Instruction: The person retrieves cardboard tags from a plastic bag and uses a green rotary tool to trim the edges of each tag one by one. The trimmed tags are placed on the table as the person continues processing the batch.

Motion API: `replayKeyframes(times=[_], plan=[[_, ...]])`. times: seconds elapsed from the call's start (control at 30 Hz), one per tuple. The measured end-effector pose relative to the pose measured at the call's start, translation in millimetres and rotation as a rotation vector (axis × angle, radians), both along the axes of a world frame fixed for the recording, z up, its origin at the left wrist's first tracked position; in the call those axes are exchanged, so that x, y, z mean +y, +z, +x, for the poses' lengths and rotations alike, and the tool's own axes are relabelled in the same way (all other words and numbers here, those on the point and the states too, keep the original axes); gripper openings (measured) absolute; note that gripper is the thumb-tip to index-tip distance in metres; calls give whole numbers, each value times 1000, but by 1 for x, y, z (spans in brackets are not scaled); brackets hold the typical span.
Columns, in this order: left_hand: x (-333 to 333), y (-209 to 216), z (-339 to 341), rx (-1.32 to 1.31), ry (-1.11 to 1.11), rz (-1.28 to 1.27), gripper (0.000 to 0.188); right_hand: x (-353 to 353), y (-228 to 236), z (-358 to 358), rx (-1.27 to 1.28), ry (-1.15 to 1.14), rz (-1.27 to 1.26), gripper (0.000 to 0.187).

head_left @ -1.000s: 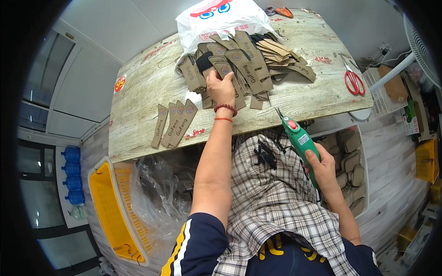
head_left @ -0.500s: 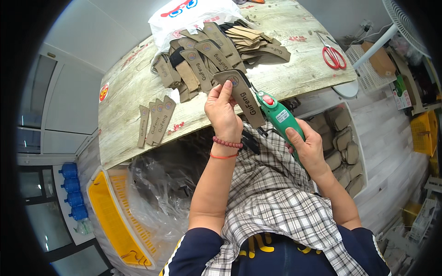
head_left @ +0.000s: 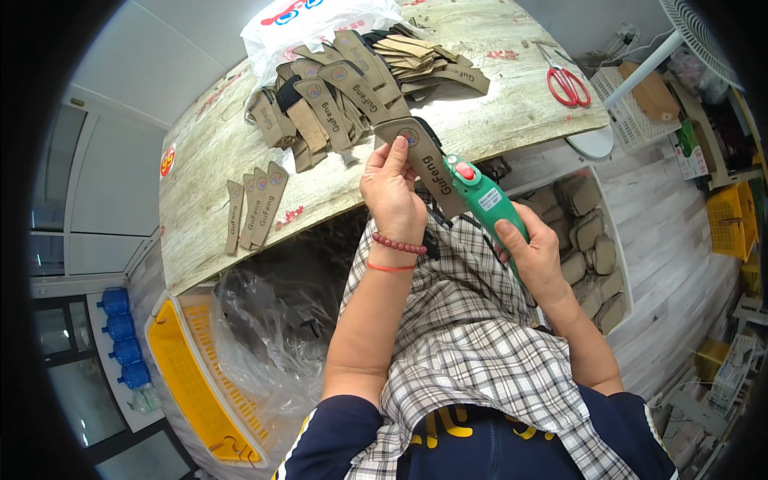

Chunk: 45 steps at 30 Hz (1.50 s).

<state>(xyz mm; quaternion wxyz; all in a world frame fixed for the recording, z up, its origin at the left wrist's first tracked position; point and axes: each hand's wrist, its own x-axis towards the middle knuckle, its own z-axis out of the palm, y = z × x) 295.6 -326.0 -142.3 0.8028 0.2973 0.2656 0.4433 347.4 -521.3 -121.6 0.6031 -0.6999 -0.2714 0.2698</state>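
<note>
Green tool (head_left: 486,198), tip indistinct against brown strip (head_left: 428,162)

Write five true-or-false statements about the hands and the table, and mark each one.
1. The left hand holds a tan printed strip. True.
2. The green handheld power tool is in the left hand. False: the right hand holds it.
3. The red-handled scissors lie on the table. True.
4. The beaded bracelet is on the right wrist. False: it is on the left wrist.
5. The white fan is between the hands. False: it stands beyond the table, at the upper right.
</note>
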Motion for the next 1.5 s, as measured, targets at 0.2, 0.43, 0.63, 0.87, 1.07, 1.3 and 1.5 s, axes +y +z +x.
replayKeyframes(times=[0.2, 0.43, 0.63, 0.87, 1.07, 1.3, 1.5], plan=[[-8, -1, 1, 46, -29, -8, 8, 1, -3, 4, 16, -8, 22, 41], [-15, 1, -10, 77, -148, 77, 7, 4, 6, 9, 46, 6, 29, 40], [-5, -1, -11, 170, -34, 228, 10, 0, 3, 11, 73, 34, 25, 41], [9, 0, -19, 355, -39, 482, 12, 0, 5, 9, 66, 53, 25, 42], [8, 2, -27, 498, -106, 651, 12, 4, 7, 10, 63, 71, 25, 41], [9, 7, -43, 527, -150, 651, 11, 17, 10, 12, 68, 97, 31, 39], [121, -5, -117, 493, 309, 531, 12, 17, 5, 14, 99, 63, 23, 38]])
